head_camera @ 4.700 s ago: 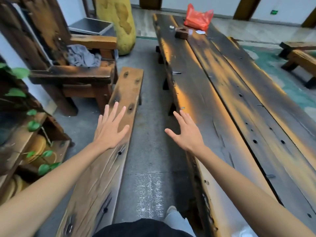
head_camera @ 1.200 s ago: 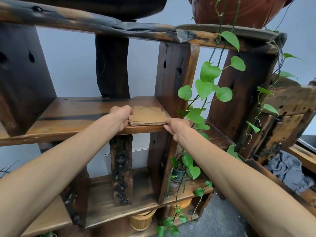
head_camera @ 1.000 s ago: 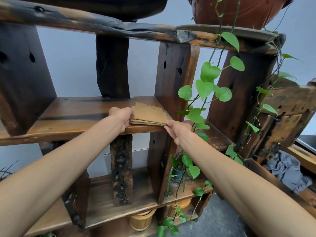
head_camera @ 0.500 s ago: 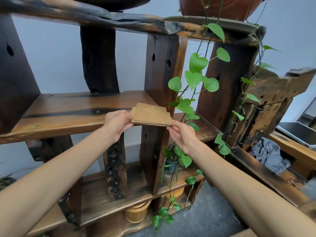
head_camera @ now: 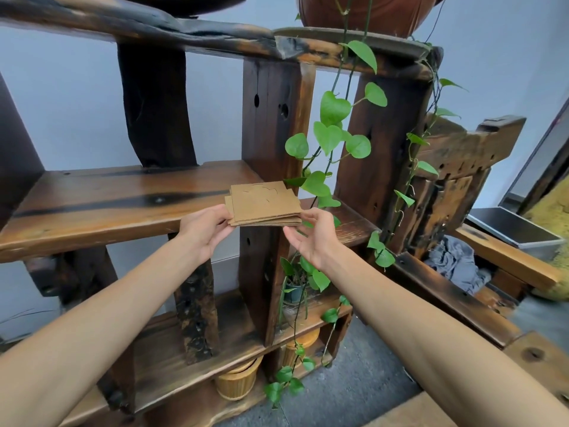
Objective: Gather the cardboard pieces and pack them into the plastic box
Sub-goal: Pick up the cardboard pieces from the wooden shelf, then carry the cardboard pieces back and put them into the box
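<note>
A flat stack of brown cardboard pieces (head_camera: pixel 264 202) is held in the air just in front of the wooden shelf board (head_camera: pixel 101 204). My left hand (head_camera: pixel 205 230) pinches the stack's left edge. My right hand (head_camera: pixel 311 235) supports its right corner with thumb and fingertips. The stack lies roughly level, its pieces slightly fanned. No plastic box is in sight.
A dark wooden shelving unit (head_camera: pixel 271 124) stands ahead with a trailing green vine (head_camera: pixel 331 134) right of the stack. Woven baskets (head_camera: pixel 237 380) sit on the bottom shelf. A grey cloth (head_camera: pixel 452 266) lies on a wooden chair at right, beside a grey tray (head_camera: pixel 517 229).
Both hands lifted the cardboard stack off the shelf board and drew it toward me. The view has shifted slightly to the right.
</note>
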The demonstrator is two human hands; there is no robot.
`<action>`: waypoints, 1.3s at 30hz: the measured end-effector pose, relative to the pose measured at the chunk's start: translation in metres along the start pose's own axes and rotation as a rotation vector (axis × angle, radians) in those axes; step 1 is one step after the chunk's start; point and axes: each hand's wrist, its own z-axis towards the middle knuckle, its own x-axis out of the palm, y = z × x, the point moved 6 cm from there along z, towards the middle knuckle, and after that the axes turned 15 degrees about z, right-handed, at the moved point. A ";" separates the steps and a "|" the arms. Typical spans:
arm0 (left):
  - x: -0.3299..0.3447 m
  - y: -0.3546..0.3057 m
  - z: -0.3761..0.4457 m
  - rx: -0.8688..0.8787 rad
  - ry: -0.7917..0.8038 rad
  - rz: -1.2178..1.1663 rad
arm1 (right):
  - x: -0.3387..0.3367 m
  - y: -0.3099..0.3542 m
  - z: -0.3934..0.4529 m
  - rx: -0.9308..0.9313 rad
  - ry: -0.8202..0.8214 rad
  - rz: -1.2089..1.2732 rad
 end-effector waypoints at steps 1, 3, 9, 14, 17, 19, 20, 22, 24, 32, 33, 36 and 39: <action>-0.001 -0.002 0.000 0.001 0.006 0.000 | 0.002 0.000 0.000 -0.012 0.002 0.004; -0.002 -0.003 0.001 -0.001 0.012 0.006 | 0.003 0.000 0.003 -0.038 0.006 -0.043; -0.003 0.001 0.000 0.013 0.067 0.063 | -0.013 0.005 0.008 -0.075 -0.073 -0.209; -0.005 0.009 -0.002 0.003 0.068 0.048 | -0.022 0.008 0.007 -0.119 -0.098 -0.245; -0.004 0.015 -0.005 -0.002 0.077 0.039 | -0.026 0.011 0.003 -0.134 -0.102 -0.278; -0.001 0.018 -0.010 -0.005 0.100 0.025 | -0.033 0.013 -0.001 -0.137 -0.113 -0.293; 0.002 0.019 -0.012 -0.006 0.107 0.026 | -0.037 0.015 -0.004 -0.140 -0.121 -0.298; 0.008 0.022 -0.016 -0.007 0.121 0.036 | -0.044 0.020 -0.009 -0.145 -0.129 -0.305; 0.018 0.024 -0.021 -0.008 0.140 0.049 | -0.051 0.028 -0.016 -0.158 -0.132 -0.301; 0.072 0.039 -0.042 -0.049 0.249 0.031 | -0.088 0.070 -0.050 -0.243 -0.185 -0.291; 0.079 0.042 -0.044 -0.057 0.256 0.035 | -0.094 0.075 -0.055 -0.254 -0.195 -0.291; 0.101 0.052 -0.051 -0.066 0.298 0.058 | -0.111 0.091 -0.072 -0.277 -0.212 -0.314; 0.127 0.061 -0.063 -0.081 0.360 0.075 | -0.132 0.107 -0.093 -0.294 -0.259 -0.341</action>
